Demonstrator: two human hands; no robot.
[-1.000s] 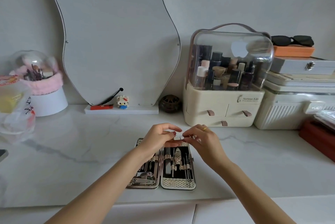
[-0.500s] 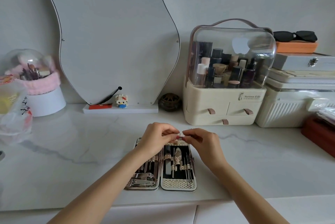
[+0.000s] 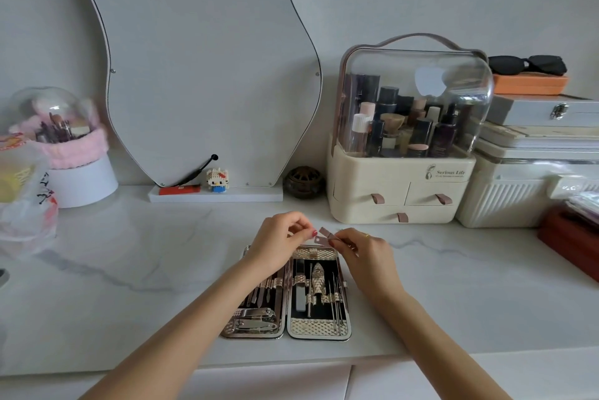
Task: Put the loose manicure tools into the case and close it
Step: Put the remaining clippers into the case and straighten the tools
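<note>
Head camera: a small pink-metal manicure tool (image 3: 325,235) hangs pinched above the far end of an open rose-gold manicure case (image 3: 319,328) on a white marble-pattern counter (image 3: 129,270).

Right hand (image 3: 366,253) pinches the tool by its right end; its long axis runs left to right, tilted, free end toward the left hand (image 3: 280,242), whose curled fingers sit just beside that tip — whether they touch it, the view does not show. Case lies directly below and nearer the person, both halves flat, long axis running away from the camera; the right hand is nearer the right half's slots.
</note>
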